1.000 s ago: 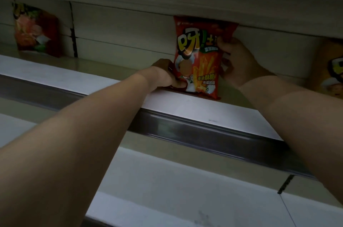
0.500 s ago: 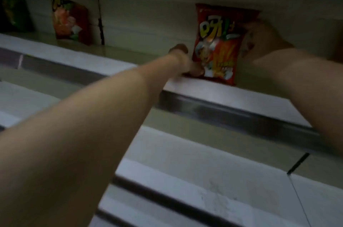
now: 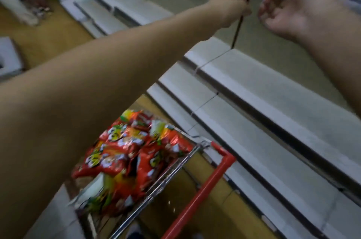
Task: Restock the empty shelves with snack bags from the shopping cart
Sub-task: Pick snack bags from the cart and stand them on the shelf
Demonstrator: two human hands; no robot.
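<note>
- Nearest, at the bottom of the view, the shopping cart [image 3: 156,190] stands on the tan floor [image 3: 45,29], its red handle [image 3: 207,186] towards the shelving on the right.
- The snack bags [image 3: 125,158] lie heaped in the cart's wire basket, mostly red with yellow and green print; the picture is too blurred to read the print.
- Just beside the cart, pale shelves [image 3: 263,121] run in tiers from lower right to upper left, each with a darker front rail.
- The left forearm stretches across the view above the cart, up towards the shelving.
- The left hand [image 3: 227,4] is raised in front of the upper shelf, fingers curled in with nothing visible in them.
- The right hand [image 3: 293,2] is beside it, close but apart, palm turned to the camera, fingers loosely bent and spread, holding nothing; motion blur softens its outline.
- Farthest, at the upper left, a white box [image 3: 9,57] sits on the floor, and some dim, blurred things stand beyond it.
</note>
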